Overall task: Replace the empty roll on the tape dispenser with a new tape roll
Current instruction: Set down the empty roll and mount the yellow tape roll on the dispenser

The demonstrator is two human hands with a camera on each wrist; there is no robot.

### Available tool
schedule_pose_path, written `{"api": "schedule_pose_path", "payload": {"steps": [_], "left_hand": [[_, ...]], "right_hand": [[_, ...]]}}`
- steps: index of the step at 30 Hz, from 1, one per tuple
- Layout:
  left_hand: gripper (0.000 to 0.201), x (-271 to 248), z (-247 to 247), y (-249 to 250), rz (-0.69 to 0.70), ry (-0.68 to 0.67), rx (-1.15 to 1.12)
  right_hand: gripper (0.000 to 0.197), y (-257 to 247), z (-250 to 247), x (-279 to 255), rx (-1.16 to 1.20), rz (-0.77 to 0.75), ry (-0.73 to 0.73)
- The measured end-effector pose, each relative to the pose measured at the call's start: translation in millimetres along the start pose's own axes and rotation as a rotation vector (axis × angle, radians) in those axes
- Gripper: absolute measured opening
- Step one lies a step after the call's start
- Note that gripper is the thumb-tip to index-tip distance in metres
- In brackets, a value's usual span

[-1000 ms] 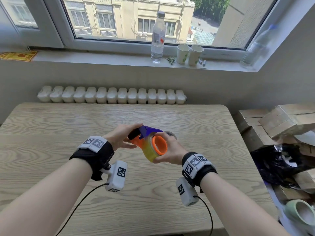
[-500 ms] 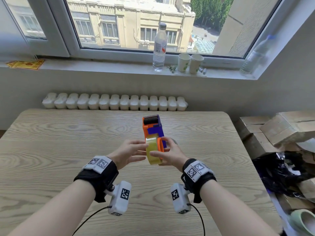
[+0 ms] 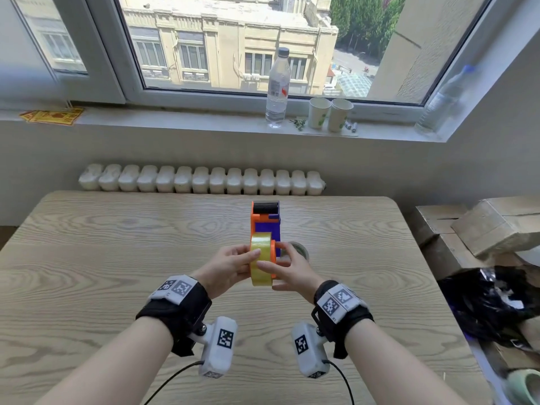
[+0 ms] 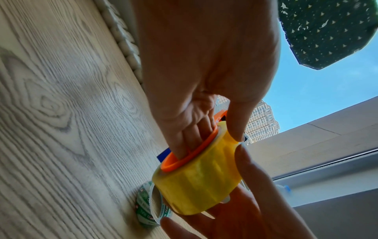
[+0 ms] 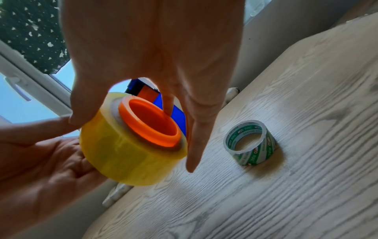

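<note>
An orange and blue tape dispenser (image 3: 267, 226) is held upright above the wooden table (image 3: 117, 258), its black roller end pointing away from me. A yellow tape roll (image 3: 261, 258) sits on its orange hub (image 5: 149, 124). My left hand (image 3: 248, 257) grips the roll from the left, thumb on the outer face (image 4: 196, 182) and fingers inside the hub ring (image 4: 188, 153). My right hand (image 3: 280, 267) pinches it from the right, thumb on the roll (image 5: 126, 155) and a finger at the hub rim. The empty green-printed roll (image 5: 250, 143) lies on the table just right of the dispenser.
A radiator (image 3: 201, 181) runs behind the table's far edge. On the windowsill stand a water bottle (image 3: 277, 89) and two paper cups (image 3: 330, 114). Cardboard boxes (image 3: 482, 226) and a black bag (image 3: 491, 302) crowd the table's right side.
The dispenser has swung from lying sideways, hub facing me, to standing upright with its roller end away. Both hands shifted their hold onto the yellow roll's sides.
</note>
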State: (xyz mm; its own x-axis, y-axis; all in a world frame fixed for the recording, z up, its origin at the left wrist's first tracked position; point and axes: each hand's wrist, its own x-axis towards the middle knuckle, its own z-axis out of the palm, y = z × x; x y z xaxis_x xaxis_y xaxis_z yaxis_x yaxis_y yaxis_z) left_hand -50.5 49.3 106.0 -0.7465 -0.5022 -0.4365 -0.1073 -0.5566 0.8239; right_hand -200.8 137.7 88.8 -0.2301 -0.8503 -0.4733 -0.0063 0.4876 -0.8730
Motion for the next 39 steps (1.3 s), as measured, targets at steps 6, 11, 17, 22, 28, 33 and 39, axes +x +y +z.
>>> {"api": "schedule_pose_path", "payload": {"steps": [6,11,17,22,28,33,39], "left_hand": [[0.035,0,0,0,0.018,-0.007,0.022],[0.035,1,2,-1,0.018,-0.003,0.055],[0.036,2,4,1,0.042,0.006,0.032],[0.038,5,3,4,0.058,0.021,0.027],[0.036,9,7,2,0.065,0.034,0.006],[0.032,8,11,0,0.069,0.035,0.020],[0.032,8,12,-2,0.084,0.043,0.048]], "right_hand": [[0.090,-11,-4,-3,-0.260,-0.197,0.141],[0.078,-16,-6,-3,-0.470,-0.334,0.136],[0.069,-15,-5,-5,-0.535,-0.377,0.156],[0.055,-13,-2,-10,-0.511,-0.417,0.170],[0.042,-12,-2,-13,-0.443,-0.460,0.216],[0.044,-10,-4,-5,-0.293,-0.365,0.284],[0.045,-12,-2,1,-0.143,-0.285,0.285]]}}
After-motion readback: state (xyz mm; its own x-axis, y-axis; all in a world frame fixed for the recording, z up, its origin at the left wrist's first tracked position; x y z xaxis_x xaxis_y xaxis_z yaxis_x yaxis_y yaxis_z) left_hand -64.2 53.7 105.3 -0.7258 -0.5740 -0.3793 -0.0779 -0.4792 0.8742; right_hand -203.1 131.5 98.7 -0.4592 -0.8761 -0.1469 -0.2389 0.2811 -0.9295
